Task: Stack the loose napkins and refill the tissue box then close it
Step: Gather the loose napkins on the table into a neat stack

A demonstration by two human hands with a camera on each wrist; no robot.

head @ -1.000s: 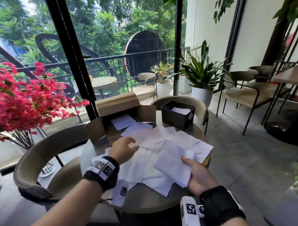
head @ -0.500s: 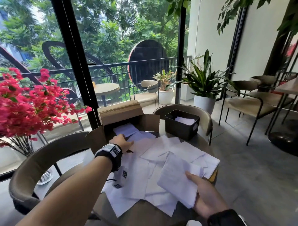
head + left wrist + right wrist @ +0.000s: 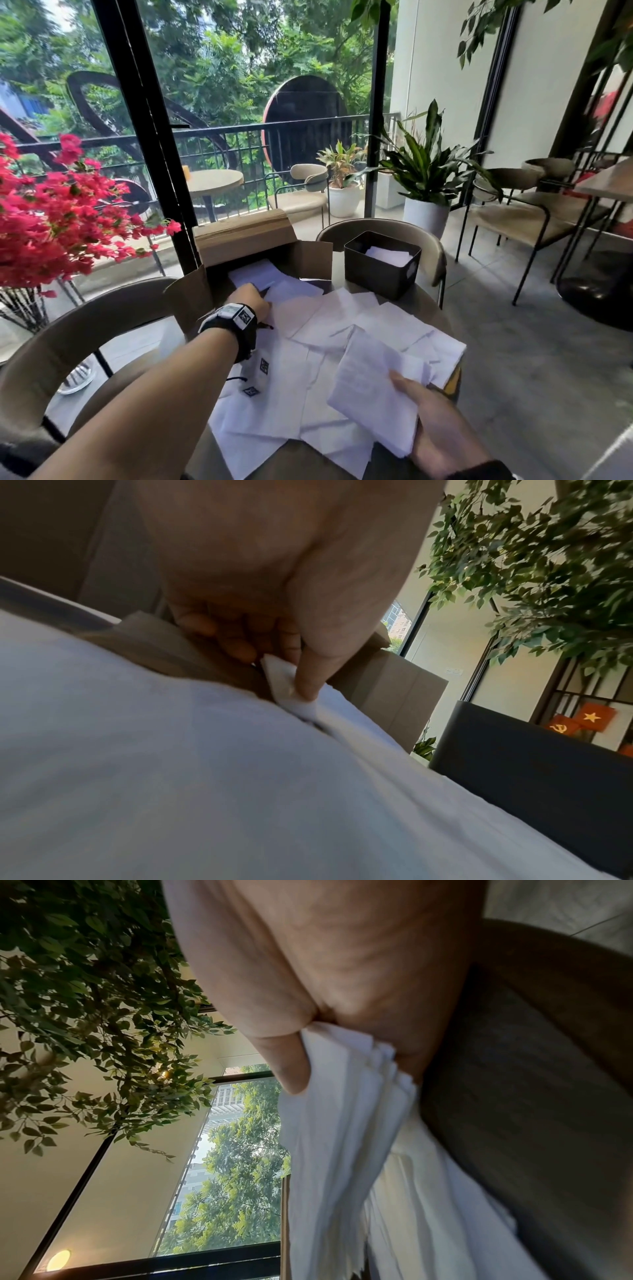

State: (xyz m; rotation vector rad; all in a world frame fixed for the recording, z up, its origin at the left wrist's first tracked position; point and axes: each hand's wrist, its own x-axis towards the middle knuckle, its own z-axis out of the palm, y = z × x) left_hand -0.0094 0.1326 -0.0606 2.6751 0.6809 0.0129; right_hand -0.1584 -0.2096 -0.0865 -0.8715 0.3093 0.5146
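Note:
Loose white napkins (image 3: 329, 329) lie spread over the round table (image 3: 424, 301). My left hand (image 3: 258, 298) reaches to the mouth of the open cardboard box (image 3: 246, 240). In the left wrist view the left hand (image 3: 291, 680) pinches a napkin corner (image 3: 282, 681) between thumb and fingers. My right hand (image 3: 416, 401) grips a stack of napkins (image 3: 370, 383) at the table's near right, thumb on top. The right wrist view shows that stack of napkins (image 3: 342, 1123) under the thumb. The black tissue box (image 3: 380, 274) stands open at the far right with white napkins inside.
More napkins (image 3: 260, 274) lie inside the cardboard box. Curved chairs stand at the left (image 3: 68, 339) and behind the table (image 3: 394, 228). Pink flowers (image 3: 51, 219) are at the left, a potted plant (image 3: 424, 178) beyond the table.
My left hand has moved forward from the middle of the napkin pile to the cardboard box's mouth and taken hold of a napkin corner. The right hand keeps its stack.

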